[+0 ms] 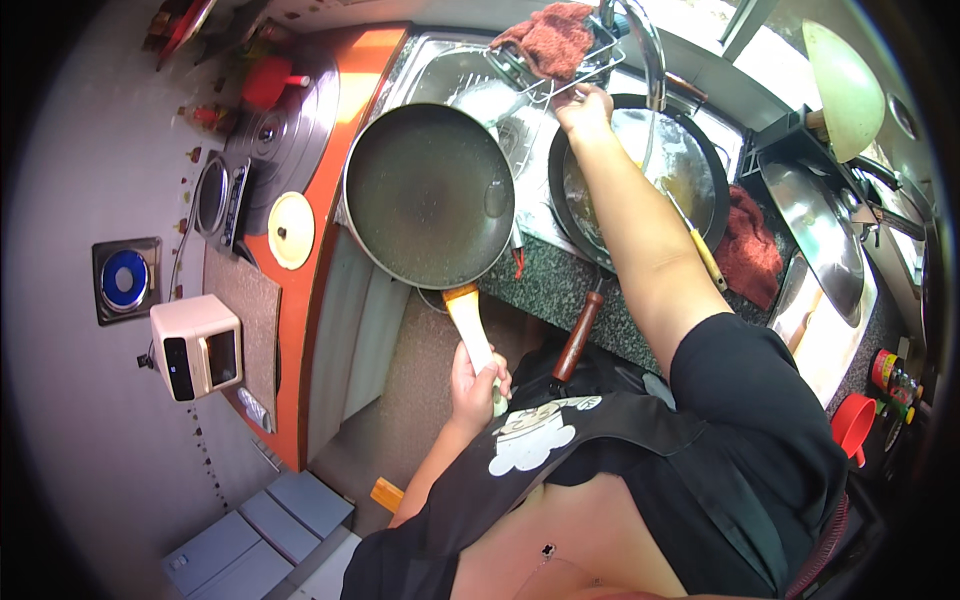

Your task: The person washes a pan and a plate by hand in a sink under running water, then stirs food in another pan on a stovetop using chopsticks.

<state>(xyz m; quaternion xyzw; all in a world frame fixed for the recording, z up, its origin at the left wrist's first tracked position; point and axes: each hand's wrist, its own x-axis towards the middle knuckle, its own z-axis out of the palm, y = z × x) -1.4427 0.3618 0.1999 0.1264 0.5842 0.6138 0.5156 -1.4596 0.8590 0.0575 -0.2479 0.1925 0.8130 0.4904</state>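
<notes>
My left hand (477,384) grips the pale handle of a dark frying pan (427,195), held over the counter edge beside the sink (442,75). Stretched forward, my right hand (583,106) is at a wire rack (600,60) below the faucet (654,67), where a red-brown cloth (551,41) hangs. Its fingers are partly hidden, so I cannot tell whether they hold something. Under my right forearm lies a large round pan (682,150) with a wooden handle (577,337), water running into it. A tool with a yellow handle (707,259) leans across its rim.
Another red-brown cloth (750,251) lies right of the large pan. Further right are a shiny metal lid (814,225), a dark rack and a red ladle or cup (853,426). On the left, an orange-edged counter (300,337) carries a cream lid (291,229) and a pink oven (196,346).
</notes>
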